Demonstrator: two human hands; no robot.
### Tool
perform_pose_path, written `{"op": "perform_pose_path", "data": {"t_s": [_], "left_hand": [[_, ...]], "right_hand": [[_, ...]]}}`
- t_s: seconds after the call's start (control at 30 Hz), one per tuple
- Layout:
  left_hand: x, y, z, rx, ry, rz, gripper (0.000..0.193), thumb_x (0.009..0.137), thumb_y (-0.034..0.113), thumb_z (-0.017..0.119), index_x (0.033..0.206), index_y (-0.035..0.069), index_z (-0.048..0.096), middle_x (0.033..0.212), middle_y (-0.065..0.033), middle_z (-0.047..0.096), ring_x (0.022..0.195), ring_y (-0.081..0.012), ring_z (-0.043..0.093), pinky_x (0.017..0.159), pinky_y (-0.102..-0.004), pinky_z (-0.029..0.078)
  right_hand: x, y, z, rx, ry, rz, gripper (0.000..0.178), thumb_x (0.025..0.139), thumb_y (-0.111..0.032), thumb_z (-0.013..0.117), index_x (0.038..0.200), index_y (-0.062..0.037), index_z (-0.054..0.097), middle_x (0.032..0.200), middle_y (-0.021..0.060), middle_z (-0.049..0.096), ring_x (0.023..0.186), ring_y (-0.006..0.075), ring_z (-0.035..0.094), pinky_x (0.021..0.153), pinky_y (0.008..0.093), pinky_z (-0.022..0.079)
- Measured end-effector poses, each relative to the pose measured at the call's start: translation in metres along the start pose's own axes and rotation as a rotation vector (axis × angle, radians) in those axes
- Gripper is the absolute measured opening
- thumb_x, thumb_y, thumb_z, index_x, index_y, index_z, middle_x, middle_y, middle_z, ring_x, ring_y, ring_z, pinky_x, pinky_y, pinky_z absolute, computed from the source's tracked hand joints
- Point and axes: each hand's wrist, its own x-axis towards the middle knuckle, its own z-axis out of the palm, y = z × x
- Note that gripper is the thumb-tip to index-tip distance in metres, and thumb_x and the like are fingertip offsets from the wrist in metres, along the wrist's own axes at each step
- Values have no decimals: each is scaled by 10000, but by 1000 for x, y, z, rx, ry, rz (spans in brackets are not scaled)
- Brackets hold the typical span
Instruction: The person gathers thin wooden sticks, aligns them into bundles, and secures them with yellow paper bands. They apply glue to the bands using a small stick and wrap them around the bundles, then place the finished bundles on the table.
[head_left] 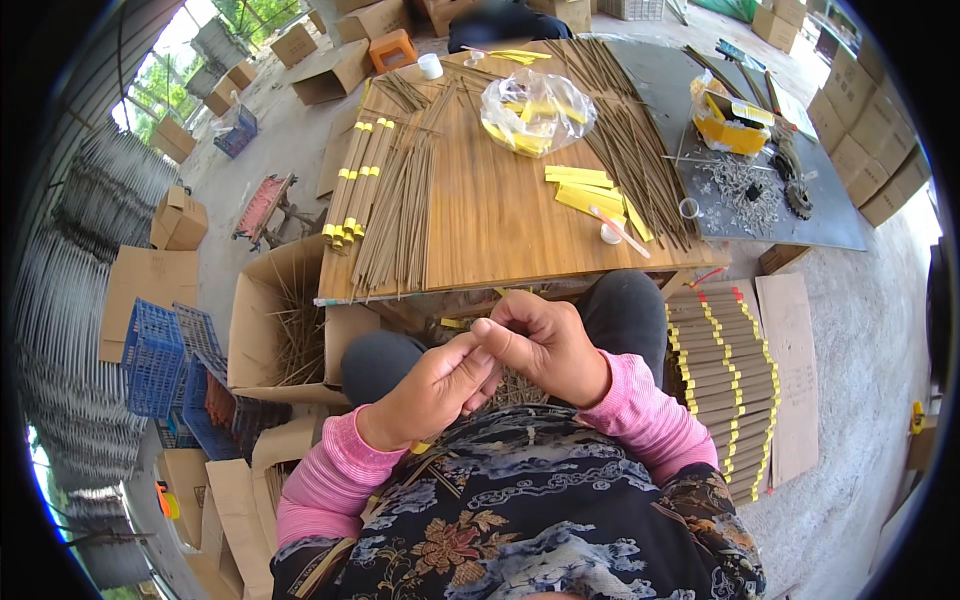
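Observation:
My left hand and my right hand meet above my lap, just short of the table's near edge. Thumbs and fingertips of both are pinched together at one spot. Whatever lies between them is hidden or too small to name. Closest on the wooden table are loose thin brown sticks and, to their left, stick bundles with yellow bands. Yellow paper strips are spread at the right, beside a small white cup with a pale pink stick lying across it.
A clear plastic bag holding yellow strips sits mid-table. The grey side table carries a yellow box and a scattered pile of small pale bits. By my right knee are stacked banded bundles; at left, an open carton and blue crates.

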Motion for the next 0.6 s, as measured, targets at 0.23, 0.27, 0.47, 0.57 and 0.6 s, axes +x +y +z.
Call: {"op": "perform_pose_path", "data": {"t_s": [0.23,0.27,0.47,0.57,0.6], "left_hand": [[-3,-5,-8,-184,89,-58,319,940,313,373,1004,12,457,755,-39,470,572,-55,388,500,-177,354],[0,-3,-7,-194,88,-69,322,938,319,377,1001,14,458,753,-41,474,571,-57,395,500,-178,356],[4,-3,-6,-259,48,-134,299,941,309,368,959,24,457,766,-42,501,581,-55,432,500,-175,362],[9,-4,-6,-243,34,-128,283,949,298,346,946,36,455,747,-21,480,560,-45,405,492,-163,347],[11,-2,-5,-229,40,-124,284,950,300,343,946,39,454,738,-16,472,553,-44,396,490,-161,342]], "right_hand": [[4,19,-20,205,-206,77,321,830,-160,612,1070,15,491,778,0,555,695,33,463,588,180,387],[6,22,-23,237,-220,114,319,813,-134,628,1072,0,499,766,-11,545,697,39,479,602,190,401],[11,24,-30,257,-260,40,263,812,-119,627,1025,-1,528,770,-15,540,707,41,479,623,195,408],[12,25,-36,160,-255,20,274,806,-132,637,1027,-9,533,746,-18,525,689,43,466,606,199,403],[13,26,-37,130,-252,12,279,804,-137,641,1028,-11,534,737,-18,520,682,45,462,600,201,402]]}}
